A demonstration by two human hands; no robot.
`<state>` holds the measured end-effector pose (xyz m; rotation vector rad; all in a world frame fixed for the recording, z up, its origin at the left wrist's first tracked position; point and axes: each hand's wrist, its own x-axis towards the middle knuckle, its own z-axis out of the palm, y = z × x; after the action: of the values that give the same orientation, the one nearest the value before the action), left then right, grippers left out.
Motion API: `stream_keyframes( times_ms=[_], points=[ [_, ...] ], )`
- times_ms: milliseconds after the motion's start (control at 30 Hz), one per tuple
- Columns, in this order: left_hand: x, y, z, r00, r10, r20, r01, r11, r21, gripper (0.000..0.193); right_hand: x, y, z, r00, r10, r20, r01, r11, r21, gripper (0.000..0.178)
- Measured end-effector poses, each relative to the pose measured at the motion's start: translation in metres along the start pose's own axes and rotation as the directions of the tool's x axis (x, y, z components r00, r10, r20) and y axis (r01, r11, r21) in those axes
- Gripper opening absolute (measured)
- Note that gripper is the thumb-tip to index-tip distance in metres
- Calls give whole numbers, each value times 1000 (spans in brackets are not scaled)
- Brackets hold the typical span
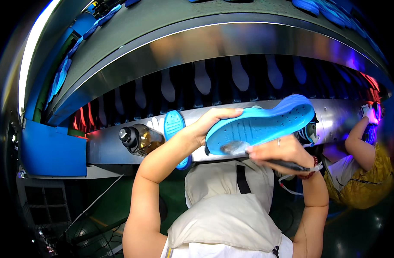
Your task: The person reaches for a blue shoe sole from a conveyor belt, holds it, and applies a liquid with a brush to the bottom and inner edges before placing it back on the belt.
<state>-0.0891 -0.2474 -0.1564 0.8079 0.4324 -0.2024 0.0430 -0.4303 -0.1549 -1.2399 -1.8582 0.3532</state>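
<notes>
A bright blue shoe sole (265, 124), dotted with small holes and marked by ridges across its middle, is tilted up in front of me. My left hand (212, 122) grips it at its left end, fingers over the upper edge. A brush with a dark handle (287, 165) lies in my closed right hand (283, 149). Its pale bristles, smeared by motion, are at the sole's lower left part; whether they touch cannot be made out. On the steel bench (108, 148) behind my left forearm lies another blue sole (174, 123).
A dark-capped bottle of amber liquid (141, 138) stands left of my forearm. Beyond the bench hang several dark strips with pale sole shapes, under a green conveyor belt (171, 23) carrying blue pieces. At the right another person's arm (361, 144) reaches toward the bench.
</notes>
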Motion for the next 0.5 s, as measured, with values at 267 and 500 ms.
stream_keyframes(
  times_ms=[267,500],
  points=[
    [-7,-4,-2,996,-87,-36,91,988,121,55,-4,8,-22,966,150,209,-157,988,15,19],
    [-16,-6,-12,992,-64,-108,85,977,198,55,-8,15,-27,951,151,269,-152,988,-20,20]
  ],
)
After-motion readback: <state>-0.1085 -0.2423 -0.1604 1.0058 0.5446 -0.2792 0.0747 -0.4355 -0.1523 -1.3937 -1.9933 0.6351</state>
